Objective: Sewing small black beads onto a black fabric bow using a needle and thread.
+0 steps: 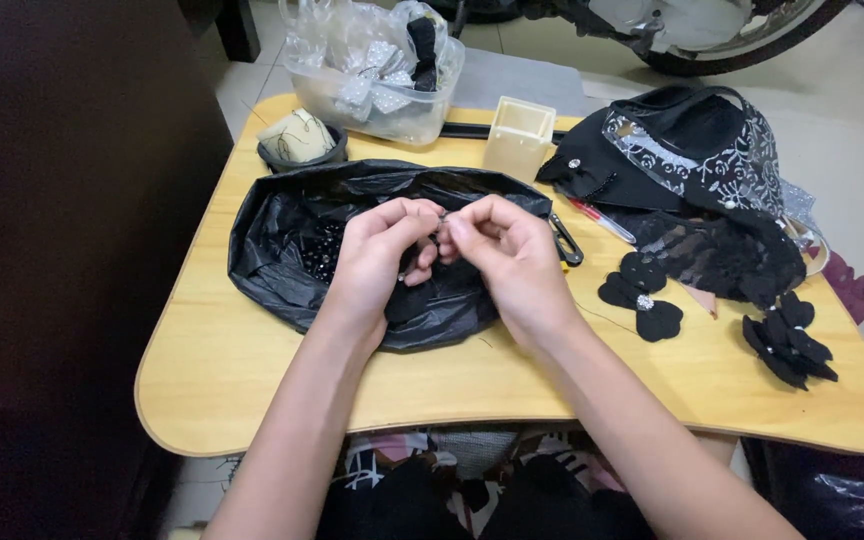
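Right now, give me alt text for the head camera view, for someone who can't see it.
Left hand and right hand pinch a small dark piece together above a black plastic bag on a wooden lap table. Black fabric flowers lie to the right, a clear container behind.

Both bare forearms enter from 6 o'clock edge, converging toward frame centre. Left forearm runs up toward 12 o'clock, leaning slightly to 1 o'clock; right forearm angles toward 11 o'clock. Left hand (377, 258) – back facing camera, fingers curled, fingertips pointing to 3 o'clock. Right hand (512, 262) – back up, fingers bent, tips pointing to 9 o'clock. Fingertips of both hands meet, pinched together at centre; whatever is pinched too small to tell. Wrists well apart, knuckles raised.
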